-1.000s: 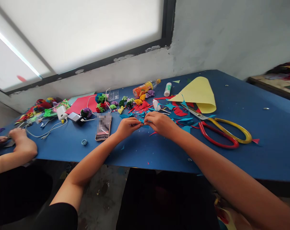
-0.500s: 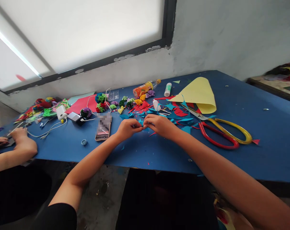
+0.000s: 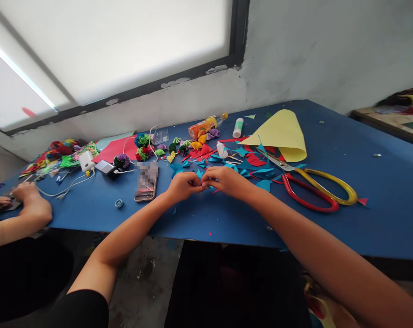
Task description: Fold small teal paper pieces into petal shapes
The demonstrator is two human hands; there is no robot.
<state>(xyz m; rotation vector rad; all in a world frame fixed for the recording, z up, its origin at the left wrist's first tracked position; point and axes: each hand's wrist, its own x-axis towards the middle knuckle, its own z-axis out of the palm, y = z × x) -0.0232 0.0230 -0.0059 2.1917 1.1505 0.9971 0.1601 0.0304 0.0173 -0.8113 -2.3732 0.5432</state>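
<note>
I keep my left hand (image 3: 183, 186) and right hand (image 3: 226, 180) closed together on a small blue paper piece (image 3: 203, 184), I think, just left of the scissors (image 3: 315, 187) on the worktop (image 3: 363, 173). For a clean fold, I must pinch the edges evenly and press the crease slowly.

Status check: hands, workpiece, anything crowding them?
Left hand and right hand both pinch a small blue folded paper piece. Blue and red paper scraps just beyond; red-and-yellow-handled scissors right.
</note>
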